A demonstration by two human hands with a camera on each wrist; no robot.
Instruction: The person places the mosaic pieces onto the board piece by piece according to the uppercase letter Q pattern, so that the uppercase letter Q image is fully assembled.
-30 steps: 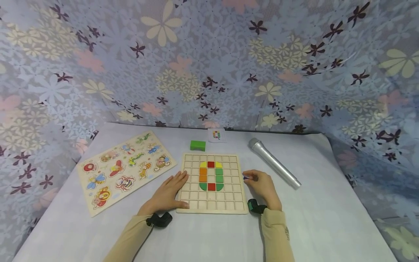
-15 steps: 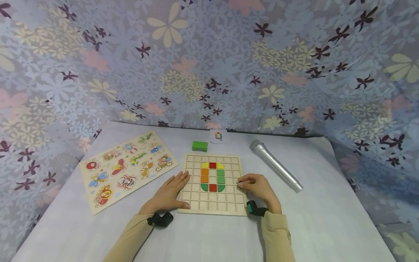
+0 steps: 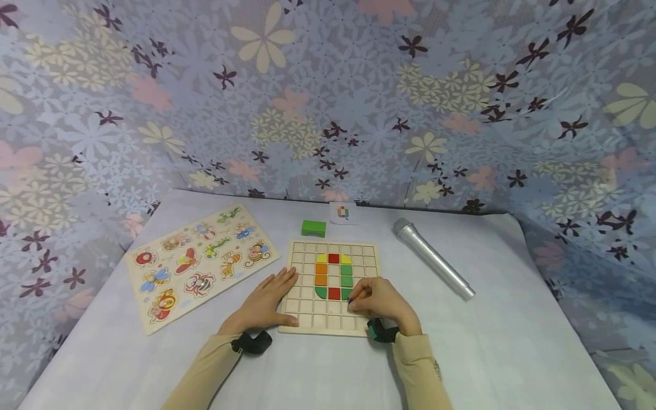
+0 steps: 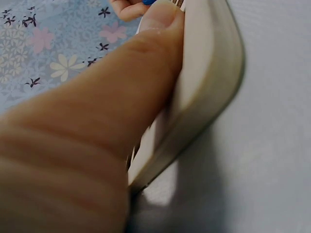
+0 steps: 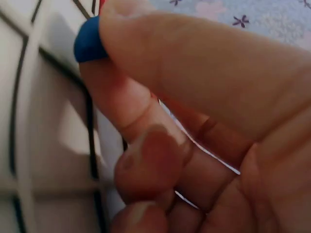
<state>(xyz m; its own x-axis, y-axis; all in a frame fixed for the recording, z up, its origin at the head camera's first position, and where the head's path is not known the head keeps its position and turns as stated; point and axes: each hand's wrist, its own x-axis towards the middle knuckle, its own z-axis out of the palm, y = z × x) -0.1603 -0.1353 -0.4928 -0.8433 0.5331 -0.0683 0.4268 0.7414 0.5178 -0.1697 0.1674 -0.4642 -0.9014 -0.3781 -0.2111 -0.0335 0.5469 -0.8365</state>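
Note:
A square wooden grid board (image 3: 307,322) lies on the table, with red, yellow, orange and green tiles forming a ring in its cells. My left hand (image 3: 262,302) rests on the board's left edge, fingers straight and thumb near the front-left corner. In the left wrist view the thumb (image 4: 146,58) lies along the board's rim. My right hand (image 3: 376,299) is over the board's lower right part. Its thumb and index finger pinch a small blue tile (image 5: 89,41) with a rounded edge, just beside the lower right green tile (image 3: 346,293).
A wooden insect puzzle board (image 3: 176,285) lies to the left. Behind the grid board are a green block (image 3: 314,228) and a small card (image 3: 343,213) printed with a similar coloured ring. A silver microphone (image 3: 434,259) lies to the right.
My right hand has moved left from beside the board's right edge to over its lower right cells, carrying the blue tile. My left hand stays in place.

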